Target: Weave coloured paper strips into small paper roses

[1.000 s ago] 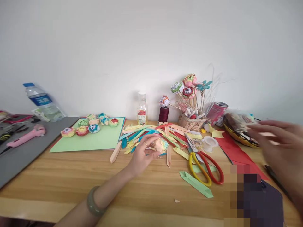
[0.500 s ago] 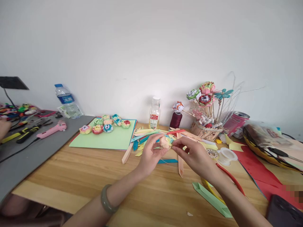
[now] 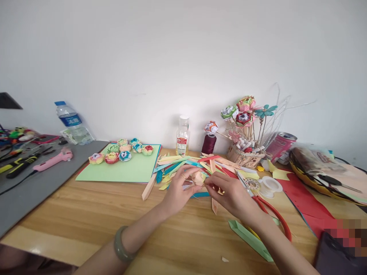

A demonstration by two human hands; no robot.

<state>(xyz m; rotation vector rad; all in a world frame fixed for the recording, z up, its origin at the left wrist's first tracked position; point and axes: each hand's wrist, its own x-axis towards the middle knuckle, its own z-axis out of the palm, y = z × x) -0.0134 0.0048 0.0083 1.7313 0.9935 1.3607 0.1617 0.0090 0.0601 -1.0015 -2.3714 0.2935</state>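
A small peach and pale-yellow paper flower [image 3: 197,178] is held up over the near edge of a heap of folded paper strips [image 3: 179,168]. The left hand [image 3: 179,193] has its fingers clamped on the flower's left side. The right hand [image 3: 232,193] meets its right edge with thumb and forefinger together; whether anything lies between those fingertips is too small to tell.

Under the right forearm are red- and yellow-handled scissors [image 3: 275,210], partly hidden, and a folded green strip [image 3: 250,240]. A clear spool [image 3: 271,185] lies just right of the scissors' blades. Behind the strips, against the wall, stand a small bottle [image 3: 182,141], a dark red thread cone [image 3: 209,144] and a basket [image 3: 246,158] of flowers on sticks, with a pink can [image 3: 282,147] beside it.

To the left, finished-looking paper flowers [image 3: 125,156] sit on a green sheet [image 3: 120,174] on the wooden tabletop [image 3: 94,221]. Farther left, a pink glue gun [image 3: 54,159] and a water bottle [image 3: 70,120] are on a grey mat [image 3: 48,183].
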